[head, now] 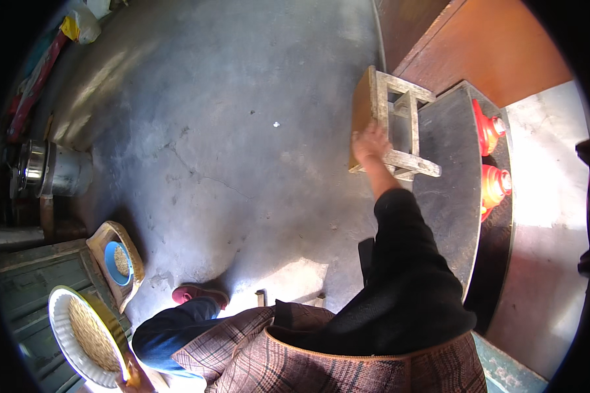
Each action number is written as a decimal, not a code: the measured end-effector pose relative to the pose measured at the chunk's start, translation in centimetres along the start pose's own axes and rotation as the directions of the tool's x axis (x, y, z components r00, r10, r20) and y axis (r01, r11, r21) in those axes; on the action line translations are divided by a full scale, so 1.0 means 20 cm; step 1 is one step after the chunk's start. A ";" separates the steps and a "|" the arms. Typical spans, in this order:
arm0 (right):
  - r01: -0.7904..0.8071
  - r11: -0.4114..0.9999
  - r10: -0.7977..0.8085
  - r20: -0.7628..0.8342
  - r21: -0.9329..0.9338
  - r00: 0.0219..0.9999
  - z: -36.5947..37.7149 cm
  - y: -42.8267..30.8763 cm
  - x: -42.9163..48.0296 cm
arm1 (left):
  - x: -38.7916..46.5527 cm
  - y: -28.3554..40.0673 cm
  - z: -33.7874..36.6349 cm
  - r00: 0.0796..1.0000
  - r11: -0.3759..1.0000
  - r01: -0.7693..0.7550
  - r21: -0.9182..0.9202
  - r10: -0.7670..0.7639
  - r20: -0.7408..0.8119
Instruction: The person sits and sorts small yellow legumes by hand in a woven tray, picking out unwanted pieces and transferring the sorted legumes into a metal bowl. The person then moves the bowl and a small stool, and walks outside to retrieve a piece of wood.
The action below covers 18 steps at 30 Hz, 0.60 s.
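Observation:
My right hand reaches out with its fingers over the edge of a wooden stool. The stool is turned on its side, its brown seat facing left and its worn legs pointing right; whether my fingers are closed around the seat is unclear. At the bottom left, my left hand grips the rim of a round, fluted white basin, which holds grain. Most of that hand is blurred or cut off by the picture's lower edge.
A blue bowl of grain sits in a woven scoop basket at the lower left. Left of the concrete floor stands a metal pot. On the right, a low cabinet holds red thermos-like vessels. Beyond is an orange-brown wooden panel.

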State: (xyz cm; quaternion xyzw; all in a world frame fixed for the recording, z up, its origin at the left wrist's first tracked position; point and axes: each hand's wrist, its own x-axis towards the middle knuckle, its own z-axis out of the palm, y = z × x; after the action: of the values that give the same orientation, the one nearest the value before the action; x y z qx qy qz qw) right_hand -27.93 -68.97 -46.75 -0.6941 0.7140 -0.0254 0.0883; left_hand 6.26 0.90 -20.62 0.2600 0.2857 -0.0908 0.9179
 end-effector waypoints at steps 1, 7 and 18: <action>0.086 0.996 -0.087 -0.004 -0.028 0.996 -0.03 -0.01 -0.06 | 0.00 -0.08 0.05 0.994 0.999 0.032 0.033 -0.035 0.108; -0.119 0.992 0.107 0.227 0.042 0.968 -0.08 0.19 -0.23 | -0.15 -0.55 0.30 0.898 0.925 0.201 0.322 -0.305 0.316; 0.089 0.996 -0.091 0.084 0.030 0.992 -0.03 0.29 -0.13 | -0.20 -0.91 0.36 0.928 0.867 0.165 0.470 -0.298 0.223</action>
State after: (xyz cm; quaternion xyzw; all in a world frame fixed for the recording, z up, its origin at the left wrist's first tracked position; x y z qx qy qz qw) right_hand -33.81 -66.23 -46.76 -0.7247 0.6773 -0.0091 0.1268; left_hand 0.60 -18.27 -21.04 0.4095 0.1500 -0.3008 0.8481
